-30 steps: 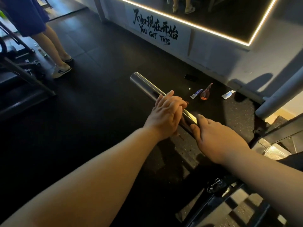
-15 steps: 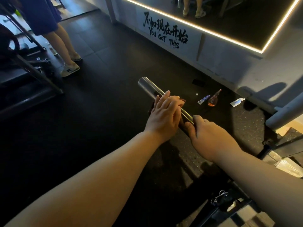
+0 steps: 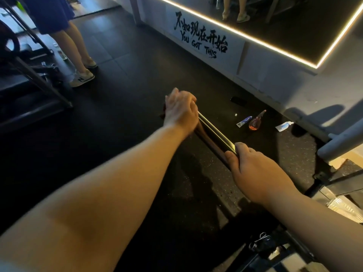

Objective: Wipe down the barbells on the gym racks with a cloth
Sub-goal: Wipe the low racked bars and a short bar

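The left hand (image 3: 181, 112), clutching a dark brown cloth (image 3: 208, 141), has slid to the shiny steel barbell's (image 3: 216, 132) tip, likely finishing that stroke, while the right hand (image 3: 253, 170) grips the bar.

This is a gym. Black speckled rubber flooring (image 3: 127, 99) is spreading out in every direction, and a chromed barbell (image 3: 214, 132) is catching the light at the centre. At one o'clock a wall mirror (image 3: 294, 26) is glowing inside its LED strip (image 3: 245, 35), with the painted slogan "YOU GOT THIS" (image 3: 200, 40) sitting just below. At ten o'clock a machine's slanted steel frame (image 3: 39, 81) is standing, and at three o'clock a grey padded roller (image 3: 341, 142) is jutting in.
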`<state>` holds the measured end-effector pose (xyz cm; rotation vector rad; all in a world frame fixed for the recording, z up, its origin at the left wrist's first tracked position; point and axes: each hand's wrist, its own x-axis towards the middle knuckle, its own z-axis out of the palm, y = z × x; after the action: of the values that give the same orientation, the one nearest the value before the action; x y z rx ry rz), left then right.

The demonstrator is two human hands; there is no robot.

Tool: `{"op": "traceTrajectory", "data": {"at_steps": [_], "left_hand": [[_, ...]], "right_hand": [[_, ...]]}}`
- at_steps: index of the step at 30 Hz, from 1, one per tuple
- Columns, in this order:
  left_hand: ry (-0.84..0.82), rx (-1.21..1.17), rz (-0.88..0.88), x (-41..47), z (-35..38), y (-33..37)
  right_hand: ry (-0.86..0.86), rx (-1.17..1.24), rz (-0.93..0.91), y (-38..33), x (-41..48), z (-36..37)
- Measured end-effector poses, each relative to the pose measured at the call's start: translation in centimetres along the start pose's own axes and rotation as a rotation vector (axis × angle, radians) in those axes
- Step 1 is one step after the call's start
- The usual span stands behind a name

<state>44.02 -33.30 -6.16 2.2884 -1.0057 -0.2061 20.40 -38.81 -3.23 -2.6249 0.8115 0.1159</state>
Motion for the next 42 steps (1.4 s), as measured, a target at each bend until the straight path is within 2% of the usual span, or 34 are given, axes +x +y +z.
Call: {"op": "traceTrajectory", "data": {"at_steps": [4, 8, 10, 12, 16, 19, 22, 24, 27, 29, 32, 35, 39, 41, 42], "left_hand": [[-0.058, -0.025, 0.358, -6.4, 1.6, 0.7], [-0.133, 0.038, 0.441, -4.7, -0.3, -0.7], [-0.126, 0.045, 0.35, -1.8, -1.6, -1.3], [-0.095, 0.045, 0.167, 1.6, -2.2, -2.0], [-0.037, -0.241, -0.243, 5.4, -3.1, -2.8], [0.069, -0.202, -0.194, 3.3, -1.6, -1.8], [0.171, -0.392, -0.114, -1.1, 0.9, -0.7], [0.22, -0.568, -0.169, -4.3, 2.4, 1.6], [0.181, -0.911, -0.334, -8.9, 4.1, 6.2], [0.156, -0.978, -0.365, -10.5, 4.9, 7.7], [0.189, -1.095, -0.39, -9.1, 4.6, 6.1], [0.183, -1.011, -0.42, -5.2, 2.6, 3.7], [0.191, -0.93, -0.586, -0.2, 0.4, 0.3], [0.198, -0.827, -0.52, -0.3, 0.8, 0.0], [0.211, -0.755, -0.427, -1.3, 1.5, 0.6]], "right_hand": [[0.0, -0.016, -0.001, -0.1, -0.1, 0.0], [0.021, -0.029, -0.026, -0.1, -0.1, 0.0], [0.018, -0.021, -0.026, -0.2, -0.1, 0.0], [0.017, -0.015, -0.031, -0.1, -0.1, 0.0], [0.019, 0.007, -0.043, 0.1, 0.0, 0.1], [0.02, -0.005, -0.043, 0.2, -0.1, 0.2], [0.033, -0.012, -0.058, -0.1, -0.1, 0.1], [0.029, 0.0, -0.059, -0.2, -0.2, 0.0], [0.028, -0.019, -0.05, -0.3, -0.1, 0.2], [0.044, -0.035, -0.051, -0.3, -0.1, 0.3], [0.052, -0.03, -0.058, -0.3, -0.1, 0.2], [0.056, -0.027, -0.055, -0.3, -0.2, 0.2], [0.054, -0.021, -0.046, -0.2, -0.2, 0.3], [0.045, -0.018, -0.037, -0.1, -0.2, 0.2], [0.044, -0.016, -0.037, -0.1, -0.2, 0.2]]}}
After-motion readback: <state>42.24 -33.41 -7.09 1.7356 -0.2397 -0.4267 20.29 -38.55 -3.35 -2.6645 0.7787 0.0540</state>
